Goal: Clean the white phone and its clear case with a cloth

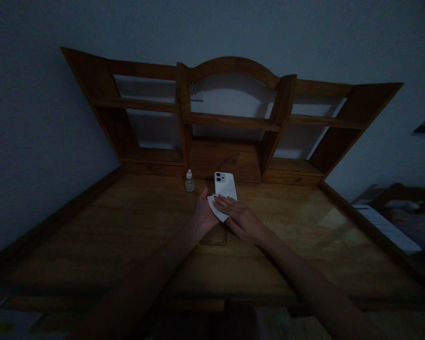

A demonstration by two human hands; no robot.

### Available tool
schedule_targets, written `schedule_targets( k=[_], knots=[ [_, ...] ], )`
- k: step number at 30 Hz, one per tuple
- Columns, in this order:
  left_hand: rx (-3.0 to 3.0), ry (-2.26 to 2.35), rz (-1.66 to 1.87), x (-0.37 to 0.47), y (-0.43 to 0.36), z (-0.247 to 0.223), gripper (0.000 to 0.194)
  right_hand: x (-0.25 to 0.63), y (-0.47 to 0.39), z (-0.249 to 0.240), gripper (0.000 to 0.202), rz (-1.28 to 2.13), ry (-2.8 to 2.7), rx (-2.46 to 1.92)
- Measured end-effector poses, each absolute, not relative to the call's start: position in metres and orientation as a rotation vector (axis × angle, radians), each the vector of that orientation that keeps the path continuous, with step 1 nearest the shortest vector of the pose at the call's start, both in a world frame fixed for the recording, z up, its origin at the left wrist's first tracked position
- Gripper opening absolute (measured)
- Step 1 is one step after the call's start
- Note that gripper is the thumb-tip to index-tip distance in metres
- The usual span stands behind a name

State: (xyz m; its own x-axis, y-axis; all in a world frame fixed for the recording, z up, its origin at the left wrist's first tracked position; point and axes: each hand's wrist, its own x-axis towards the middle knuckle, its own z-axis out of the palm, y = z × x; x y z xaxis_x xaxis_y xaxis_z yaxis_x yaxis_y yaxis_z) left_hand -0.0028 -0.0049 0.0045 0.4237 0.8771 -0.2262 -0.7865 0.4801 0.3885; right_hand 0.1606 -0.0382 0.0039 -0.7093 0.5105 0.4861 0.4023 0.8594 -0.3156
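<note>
A white smartphone is held up over the desk, its back with the camera lenses facing me. My left hand supports it from the left and below, thumb raised; most of the other fingers are hidden. My right hand presses a white cloth or tissue against the lower part of the phone's back with its fingers together. To the left of my hands a small clear bottle with a white dropper-like top stands upright. Below my hands lies a rounded, thin-edged outline, possibly a clear phone case.
The wooden desk carries a wooden shelf unit with small drawers along its back. A thin dark cable-like line shows behind the phone. A wall socket sits behind the shelf. The scene is dim.
</note>
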Motion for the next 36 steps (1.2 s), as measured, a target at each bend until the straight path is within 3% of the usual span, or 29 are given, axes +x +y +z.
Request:
schedule_targets(
  k=[8, 18, 36],
  knots=[
    [0.272, 0.479, 1.103, -0.013, 0.000, -0.002, 0.066, 0.161, -0.041, 0.008, 0.062, 0.321, -2.477, -0.624],
    [0.333, 0.421, 1.016, -0.012, -0.005, 0.010, 0.075, 0.172, -0.036, 0.008, 0.054, 0.228, -2.382, -0.573],
    [0.385, 0.375, 0.901, -0.002, -0.011, 0.012, 0.057, 0.177, -0.029, 0.007, 0.056, 0.049, -2.370, -0.757]
  ],
)
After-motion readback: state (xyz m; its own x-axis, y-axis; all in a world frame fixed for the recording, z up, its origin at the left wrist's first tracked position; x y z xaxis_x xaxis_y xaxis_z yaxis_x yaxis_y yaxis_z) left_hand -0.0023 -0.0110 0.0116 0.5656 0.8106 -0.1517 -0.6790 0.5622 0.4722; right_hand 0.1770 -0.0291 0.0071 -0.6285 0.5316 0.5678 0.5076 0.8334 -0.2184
